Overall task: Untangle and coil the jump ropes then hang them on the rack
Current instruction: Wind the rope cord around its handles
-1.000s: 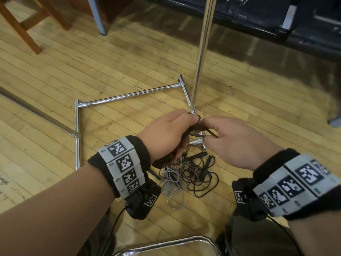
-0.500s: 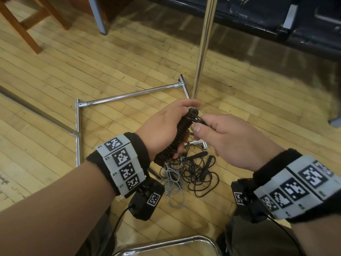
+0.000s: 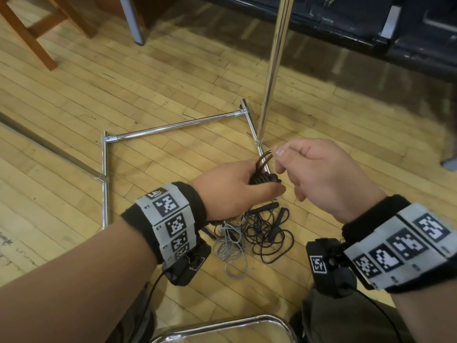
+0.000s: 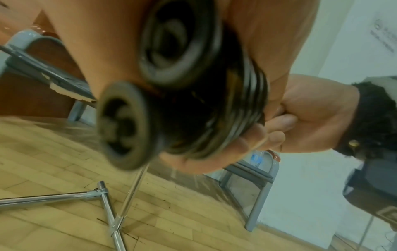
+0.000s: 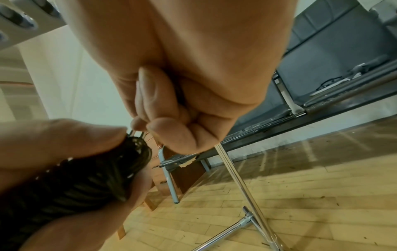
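Observation:
My left hand [image 3: 237,186] grips a black jump rope bundle [image 3: 262,178], its cord wound tightly round the two handles, whose round ends [image 4: 128,129] fill the left wrist view. Just right of it, my right hand [image 3: 279,154] pinches the loops of black cord [image 3: 264,157] sticking out of the bundle's top. In the right wrist view the wound bundle [image 5: 86,183] sits below my right fingertips [image 5: 163,129]. A tangle of black rope [image 3: 267,233] and grey rope [image 3: 230,248] lies on the floor under my hands. The chrome rack [image 3: 272,65] stands just beyond.
The rack's chrome base bars [image 3: 173,126] lie on the wooden floor ahead and left. A wooden chair leg [image 3: 32,40] and a grey metal leg [image 3: 131,21] stand at the back left, a dark bench [image 3: 371,33] at the back right. A chrome chair frame [image 3: 222,325] curves below me.
My left hand has turned and lowered the wound bundle. My right hand has moved up and to the right, drawing the cord loops out of the bundle's top.

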Motion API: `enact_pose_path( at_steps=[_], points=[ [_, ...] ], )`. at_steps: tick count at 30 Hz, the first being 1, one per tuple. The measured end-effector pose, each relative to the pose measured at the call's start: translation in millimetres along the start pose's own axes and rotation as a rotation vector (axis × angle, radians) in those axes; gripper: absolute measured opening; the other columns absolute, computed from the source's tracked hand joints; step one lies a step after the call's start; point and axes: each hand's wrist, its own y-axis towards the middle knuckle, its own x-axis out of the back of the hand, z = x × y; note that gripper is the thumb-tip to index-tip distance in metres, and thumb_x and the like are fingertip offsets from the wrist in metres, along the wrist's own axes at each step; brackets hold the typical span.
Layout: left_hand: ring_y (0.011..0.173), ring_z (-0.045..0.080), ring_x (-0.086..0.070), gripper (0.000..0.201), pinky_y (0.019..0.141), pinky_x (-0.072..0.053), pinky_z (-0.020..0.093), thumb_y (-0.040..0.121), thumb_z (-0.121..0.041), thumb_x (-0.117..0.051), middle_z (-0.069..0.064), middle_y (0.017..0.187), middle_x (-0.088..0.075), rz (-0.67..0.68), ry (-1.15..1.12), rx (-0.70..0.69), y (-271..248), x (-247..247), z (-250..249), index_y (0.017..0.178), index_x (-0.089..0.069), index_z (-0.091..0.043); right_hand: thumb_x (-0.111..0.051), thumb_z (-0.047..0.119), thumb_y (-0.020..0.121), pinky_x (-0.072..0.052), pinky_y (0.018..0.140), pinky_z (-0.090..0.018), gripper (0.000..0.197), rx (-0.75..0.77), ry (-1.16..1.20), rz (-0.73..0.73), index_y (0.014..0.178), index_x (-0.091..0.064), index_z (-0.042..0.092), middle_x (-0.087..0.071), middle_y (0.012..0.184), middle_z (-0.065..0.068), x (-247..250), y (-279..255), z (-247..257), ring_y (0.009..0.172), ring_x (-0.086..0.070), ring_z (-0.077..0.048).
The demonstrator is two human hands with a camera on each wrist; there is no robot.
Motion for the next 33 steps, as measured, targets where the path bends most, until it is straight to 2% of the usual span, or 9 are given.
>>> enact_pose_path(
  at_steps=[2, 7, 13, 16, 20, 25, 27, 29, 33],
  points=[
    [0.043, -0.003, -0.055, 0.028, 0.046, -0.045, 0.016, 0.095, -0.062, -0.060, -0.023, 0.054, -0.062, -0.012, 0.114, 0.003, -0.5, -2.1, -0.2, 0.093, -0.055, -0.034, -0.052, 0.049, 0.100, -0.051, 0.059, -0.054, 0.043, 0.002, -0.057, 0.000, 0.077, -0.066, 0.015, -0.044, 0.053, 0.002, -0.8, -0.2, 0.7, 0.051, -0.047, -0.019],
    [0.058, 0.005, -0.060, 0.029, 0.056, -0.049, 0.025, 0.090, -0.056, -0.065, -0.007, 0.077, -0.066, -0.032, 0.188, 0.039, 0.0, -6.4, 0.9, 0.095, -0.058, -0.029, -0.055, 0.048, 0.098, -0.043, 0.051, -0.038, 0.040, 0.028, -0.145, -0.035, 0.079, -0.067, 0.015, -0.046, 0.052, 0.007, 0.1, 1.2, -2.5, 0.045, -0.044, -0.007],
    [0.055, 0.005, -0.062, 0.026, 0.050, -0.047, 0.022, 0.089, -0.054, -0.065, -0.006, 0.074, -0.067, -0.058, 0.176, 0.081, 0.2, -10.8, 1.0, 0.089, -0.056, -0.030, -0.052, 0.046, 0.098, -0.035, 0.047, -0.029, 0.040, 0.055, -0.150, 0.003, 0.080, -0.068, 0.014, -0.046, 0.055, 0.004, 2.7, -1.1, -0.4, 0.044, -0.037, -0.006],
    [0.044, 0.006, -0.061, 0.025, 0.042, -0.049, 0.021, 0.092, -0.047, -0.064, 0.000, 0.065, -0.070, -0.105, 0.030, 0.151, 3.4, -4.7, 1.4, 0.088, -0.060, -0.023, -0.047, 0.047, 0.098, -0.036, 0.045, -0.020, 0.041, 0.099, -0.184, 0.079, 0.078, -0.066, 0.017, -0.044, 0.052, 0.011, -2.7, -8.8, 7.8, 0.046, -0.041, -0.004],
    [0.052, 0.021, -0.064, 0.018, 0.051, -0.058, 0.035, 0.096, -0.030, -0.064, 0.012, 0.073, -0.071, -0.179, -0.162, 0.229, 8.3, 6.9, 3.7, 0.095, -0.060, -0.012, -0.045, 0.046, 0.101, -0.038, 0.050, -0.016, 0.040, 0.107, -0.227, 0.103, 0.079, -0.064, 0.018, -0.045, 0.055, 0.013, -11.4, -13.3, 14.8, 0.051, -0.044, -0.004],
    [0.045, 0.021, -0.055, 0.019, 0.043, -0.047, 0.028, 0.091, -0.008, -0.073, 0.011, 0.062, -0.059, -0.027, -0.582, 0.206, 1.5, 17.2, 3.1, 0.100, -0.057, -0.005, -0.047, 0.043, 0.102, -0.031, 0.044, -0.025, 0.038, 0.077, -0.066, 0.156, 0.079, -0.064, 0.018, -0.043, 0.054, 0.009, -5.8, -11.0, 13.8, 0.045, -0.037, -0.006],
    [0.049, 0.024, -0.051, 0.026, 0.046, -0.046, 0.028, 0.086, -0.004, -0.076, 0.018, 0.070, -0.054, 0.029, -0.719, 0.143, -1.1, 19.8, 1.1, 0.104, -0.056, -0.005, -0.049, 0.037, 0.104, -0.030, 0.045, -0.032, 0.036, 0.033, 0.073, 0.192, 0.081, -0.063, 0.014, -0.043, 0.056, 0.003, -2.9, -9.6, 12.0, 0.047, -0.037, -0.011],
    [0.056, 0.024, -0.048, 0.030, 0.050, -0.044, 0.028, 0.084, -0.017, -0.071, 0.019, 0.081, -0.050, 0.058, -0.903, 0.121, -2.5, 20.6, -1.1, 0.107, -0.056, -0.007, -0.050, 0.034, 0.105, -0.031, 0.047, -0.034, 0.035, 0.016, 0.168, 0.206, 0.080, -0.063, 0.013, -0.046, 0.056, 0.000, 0.9, -7.3, 11.2, 0.049, -0.037, -0.018],
    [0.049, 0.017, -0.047, 0.045, 0.042, -0.044, 0.025, 0.095, -0.050, -0.060, 0.005, 0.073, -0.051, 0.064, -1.022, 0.125, -2.4, 15.8, -3.9, 0.102, -0.056, -0.006, -0.058, 0.036, 0.102, -0.037, 0.048, -0.037, 0.035, -0.023, 0.296, 0.240, 0.081, -0.066, 0.009, -0.050, 0.058, -0.001, 3.5, -4.9, 10.6, 0.050, -0.041, -0.024]
  ],
)
